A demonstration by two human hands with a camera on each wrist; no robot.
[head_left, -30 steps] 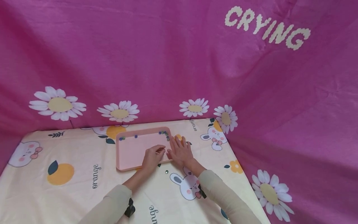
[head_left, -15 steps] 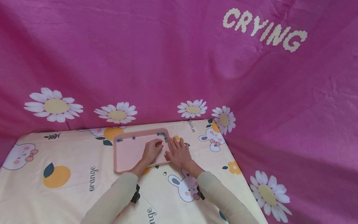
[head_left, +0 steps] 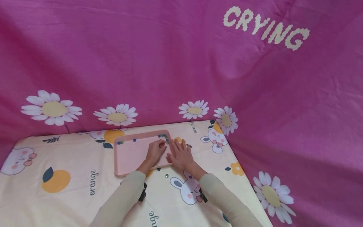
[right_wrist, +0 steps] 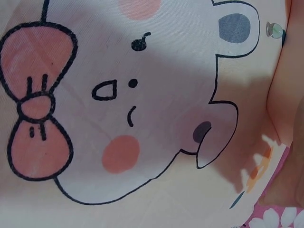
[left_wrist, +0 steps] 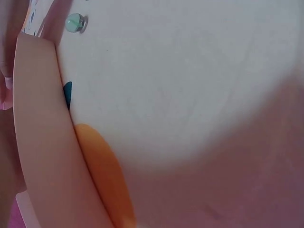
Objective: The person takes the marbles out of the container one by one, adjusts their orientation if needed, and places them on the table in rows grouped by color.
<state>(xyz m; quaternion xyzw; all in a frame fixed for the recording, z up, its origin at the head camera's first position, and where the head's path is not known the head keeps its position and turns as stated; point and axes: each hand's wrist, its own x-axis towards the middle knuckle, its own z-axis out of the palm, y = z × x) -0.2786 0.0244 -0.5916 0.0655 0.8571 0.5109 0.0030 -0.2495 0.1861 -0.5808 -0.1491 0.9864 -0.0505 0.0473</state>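
On the patterned cloth [head_left: 73, 205] a pink tray [head_left: 127, 159] is lying; the right hand [head_left: 181, 155] is resting, fingers spread, at its right wall, while the left hand [head_left: 154, 152] is curling over it, possibly holding something, I cannot tell. Inside, glassy marbles [head_left: 167, 142] are sitting along the walls, one loose marble [head_left: 166, 176] outside, probably calling for a fingertip pinch, being hard and slippery.

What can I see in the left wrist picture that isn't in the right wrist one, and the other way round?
Only the left wrist view shows the big rounded orange print poking out along the tray's edge.

Only the right wrist view shows the printed rabbit's face, its pink bow and some white daisy petals.

Both show the green marble on the tablecloth, and the pink tray's outside wall.
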